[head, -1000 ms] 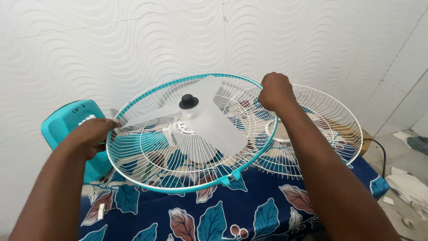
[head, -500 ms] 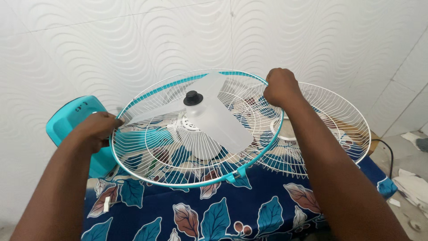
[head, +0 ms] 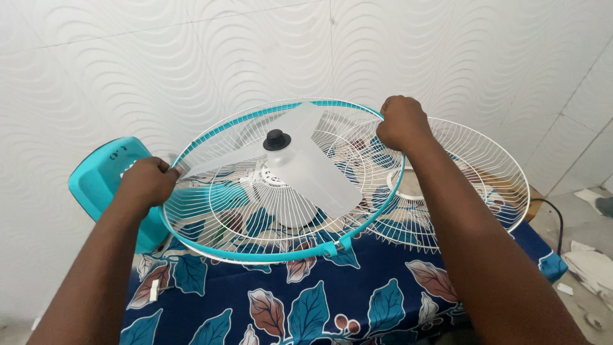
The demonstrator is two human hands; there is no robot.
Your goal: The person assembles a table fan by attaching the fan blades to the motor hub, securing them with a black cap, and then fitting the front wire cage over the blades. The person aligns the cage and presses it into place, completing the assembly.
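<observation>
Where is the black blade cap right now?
In the head view, the black blade cap sits left of centre on the hub of the translucent fan blade, inside the teal-rimmed wire guard, between both hands.

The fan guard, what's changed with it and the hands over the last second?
Little. The teal rim ring at the near edge of the fan guard now shows lower and fuller. The left hand has slid slightly inward along the rim. The right hand keeps its grip on the far edge; the blade and loose second guard stayed put.

A leaf-patterned blue cloth [head: 383, 287] covers the table; white rags [head: 590, 265], perhaps paper, lie on the floor near a black cable [head: 554, 214].
</observation>
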